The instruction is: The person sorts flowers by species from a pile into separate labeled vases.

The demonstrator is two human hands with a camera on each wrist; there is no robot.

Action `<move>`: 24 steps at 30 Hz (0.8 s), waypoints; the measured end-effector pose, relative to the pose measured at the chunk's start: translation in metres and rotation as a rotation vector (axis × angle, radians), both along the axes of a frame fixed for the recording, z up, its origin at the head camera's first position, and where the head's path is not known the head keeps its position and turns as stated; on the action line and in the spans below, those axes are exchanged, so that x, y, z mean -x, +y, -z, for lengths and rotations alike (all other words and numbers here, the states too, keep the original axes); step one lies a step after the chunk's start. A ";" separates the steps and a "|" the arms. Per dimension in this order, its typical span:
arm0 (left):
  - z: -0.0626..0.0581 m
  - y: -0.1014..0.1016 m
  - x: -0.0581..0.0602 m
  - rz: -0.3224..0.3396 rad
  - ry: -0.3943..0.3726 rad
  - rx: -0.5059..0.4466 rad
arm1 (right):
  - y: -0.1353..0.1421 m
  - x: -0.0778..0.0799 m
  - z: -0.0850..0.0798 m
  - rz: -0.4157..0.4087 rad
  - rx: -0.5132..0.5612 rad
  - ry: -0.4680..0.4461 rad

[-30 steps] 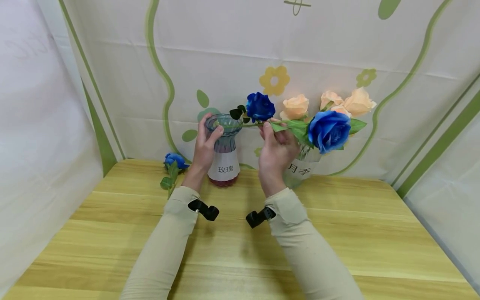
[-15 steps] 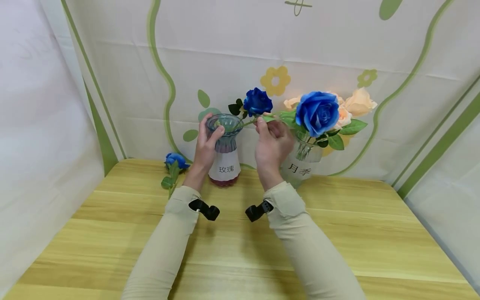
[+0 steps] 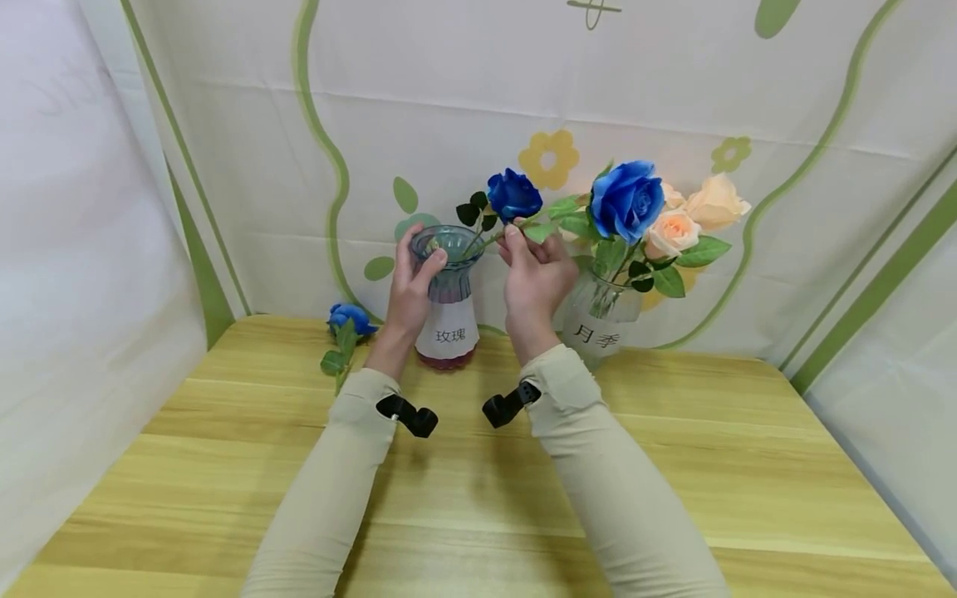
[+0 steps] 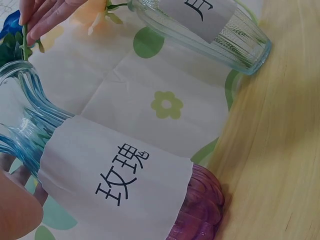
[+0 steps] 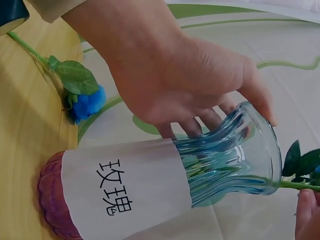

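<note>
My left hand (image 3: 409, 295) grips the flared neck of a blue-and-purple glass vase (image 3: 447, 282), its thumb over the rim. A white paper label (image 5: 120, 192) wraps the vase body. Between thumb and fingers, my right hand (image 3: 540, 282) pinches the green stem of a large blue rose (image 3: 626, 199). The bloom leans out to the right, while the stem's lower end reaches the vase mouth. A darker blue rose (image 3: 513, 195) rises from the same vase, just behind the right fingertips. In the right wrist view, green stems show through the glass neck (image 5: 225, 165).
Right of the labelled vase stands a clear glass vase (image 3: 609, 311) holding several peach roses (image 3: 673, 232). Another blue rose (image 3: 350, 320) lies on the wooden table (image 3: 463, 498) at the left. A patterned cloth backdrop (image 3: 419, 50) closes off the back.
The right hand has moved slightly left and up, tilting the large blue rose from nearly level to more upright. Its bloom rose, uncovering more peach roses. The left hand stays on the vase.
</note>
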State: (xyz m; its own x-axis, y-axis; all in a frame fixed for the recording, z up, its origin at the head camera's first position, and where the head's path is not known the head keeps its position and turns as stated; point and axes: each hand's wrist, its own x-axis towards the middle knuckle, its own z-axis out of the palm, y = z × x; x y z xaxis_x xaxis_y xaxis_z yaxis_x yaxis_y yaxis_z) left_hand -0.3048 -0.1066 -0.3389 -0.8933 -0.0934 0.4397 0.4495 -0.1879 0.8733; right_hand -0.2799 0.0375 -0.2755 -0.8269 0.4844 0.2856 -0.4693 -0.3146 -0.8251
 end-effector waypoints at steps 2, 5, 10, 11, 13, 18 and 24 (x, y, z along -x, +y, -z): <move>0.000 -0.001 0.000 -0.001 -0.002 0.000 | 0.000 0.001 0.000 -0.011 0.005 -0.013; -0.001 -0.001 -0.001 -0.007 0.000 0.005 | -0.001 0.002 -0.001 -0.023 0.023 -0.018; -0.001 -0.001 -0.002 -0.019 0.002 0.010 | -0.005 0.005 0.005 -0.069 0.034 -0.044; 0.000 -0.001 -0.001 -0.020 0.000 0.011 | -0.007 0.005 0.007 -0.070 0.021 -0.061; 0.000 -0.001 -0.001 -0.019 -0.006 0.012 | -0.010 0.005 0.010 -0.057 -0.007 -0.094; 0.001 -0.002 0.001 -0.007 -0.006 0.011 | -0.016 0.003 0.020 -0.038 -0.031 -0.156; 0.001 -0.001 0.000 -0.005 0.003 0.016 | -0.010 -0.003 0.045 -0.171 -0.054 -0.234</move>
State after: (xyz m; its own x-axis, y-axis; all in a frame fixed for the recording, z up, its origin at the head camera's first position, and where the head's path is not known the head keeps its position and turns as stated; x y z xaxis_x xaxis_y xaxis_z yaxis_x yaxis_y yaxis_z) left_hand -0.3050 -0.1080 -0.3396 -0.8916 -0.0914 0.4435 0.4527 -0.1718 0.8749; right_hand -0.2765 0.0274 -0.3209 -0.9418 0.3214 0.0986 -0.2077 -0.3258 -0.9223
